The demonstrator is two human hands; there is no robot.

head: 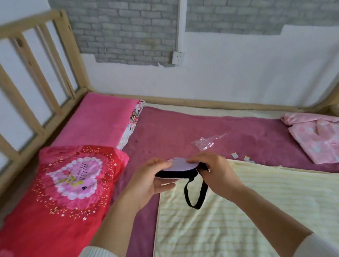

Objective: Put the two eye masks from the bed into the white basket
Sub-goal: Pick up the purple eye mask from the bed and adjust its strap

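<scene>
Both my hands hold eye masks above the middle of the bed. A pale lilac eye mask (181,164) lies on top of a black one (173,174), pinched at the left end by my left hand (149,185) and at the right end by my right hand (214,172). A black elastic strap (194,193) hangs down in a loop below my right hand. The white basket is nowhere in view.
The bed has a maroon sheet (182,130), a pale yellow striped blanket (246,216) at the front right, a red heart-print quilt (58,191) at the left, a pink pillow (99,117), pink pyjamas (331,137) at the right and a clear plastic wrapper (205,142). Wooden rails (11,76) bound the bed.
</scene>
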